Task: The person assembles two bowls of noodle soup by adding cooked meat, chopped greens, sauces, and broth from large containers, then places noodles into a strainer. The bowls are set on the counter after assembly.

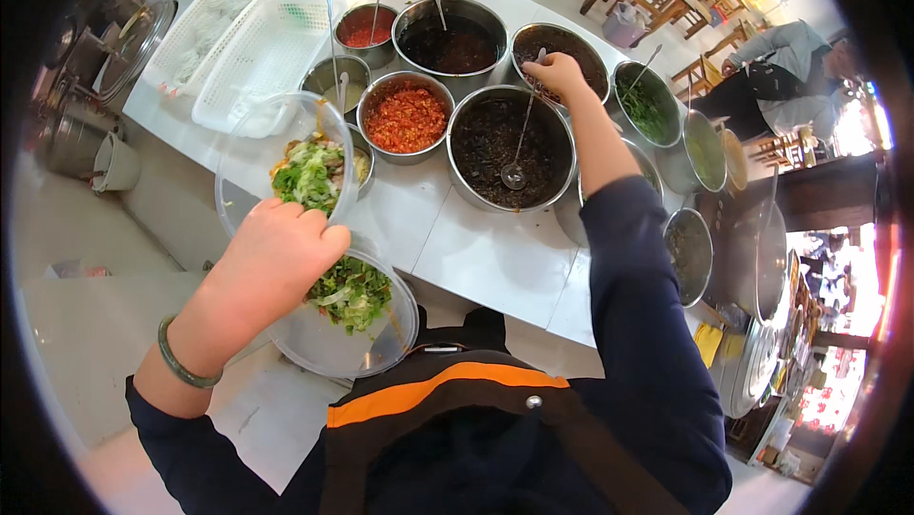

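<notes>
My left hand (pixel 271 261) grips two clear plastic bowls where their rims meet. Chopped green vegetables and some other bits lie in the farther plastic bowl (pixel 239 147); more chopped greens fill part of the nearer plastic bowl (pixel 314 347). With my right hand (pixel 557 76) I hold the top of a long-handled metal spoon (pixel 525 131). Its round bowl rests in a dark, chunky sauce (pixel 485 147) inside a large steel pot (pixel 463 171). Left of that pot, a smaller steel bowl holds chopped red chilli (pixel 405 117).
More steel pots surround these on the white tiled counter (pixel 493 258): dark liquid (pixel 457 44), red sauce (pixel 365 31) and chopped green herbs (pixel 646 101). White plastic baskets (pixel 246 79) stand at the left. A person (pixel 778 79) bends near wooden stools at the right.
</notes>
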### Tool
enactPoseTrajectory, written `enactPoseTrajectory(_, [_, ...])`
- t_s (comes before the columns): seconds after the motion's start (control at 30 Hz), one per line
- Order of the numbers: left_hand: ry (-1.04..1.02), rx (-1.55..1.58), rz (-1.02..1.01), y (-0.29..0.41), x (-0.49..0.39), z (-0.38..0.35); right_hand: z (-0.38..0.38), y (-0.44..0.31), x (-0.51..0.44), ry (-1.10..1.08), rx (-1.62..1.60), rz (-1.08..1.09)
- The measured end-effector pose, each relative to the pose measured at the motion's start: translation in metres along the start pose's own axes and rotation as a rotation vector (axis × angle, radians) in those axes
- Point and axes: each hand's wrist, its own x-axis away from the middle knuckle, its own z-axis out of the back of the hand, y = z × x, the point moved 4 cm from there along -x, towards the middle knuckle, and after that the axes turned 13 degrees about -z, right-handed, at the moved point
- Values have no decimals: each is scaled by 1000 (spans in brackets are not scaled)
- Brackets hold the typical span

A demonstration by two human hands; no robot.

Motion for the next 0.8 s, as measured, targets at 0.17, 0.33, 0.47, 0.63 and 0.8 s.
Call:
enactPoseTrajectory(0.17, [32, 47, 5, -23, 31, -7, 8, -20, 45, -260, -279, -21])
enactPoseTrajectory(0.33, [77, 144, 50, -43, 36, -8, 76, -28, 162, -373, -86, 203])
enactPoseTrajectory(0.47, [80, 237, 189, -54, 24, -12, 84, -11, 216, -184, -88, 301])
enactPoseTrajectory(0.63, [53, 310, 341, -69, 1, -13, 45, 11, 242, 69, -102, 585])
enactPoseTrajectory(0.8, [37, 235, 416, -89, -26, -8, 35, 46, 263, 17, -190, 530])
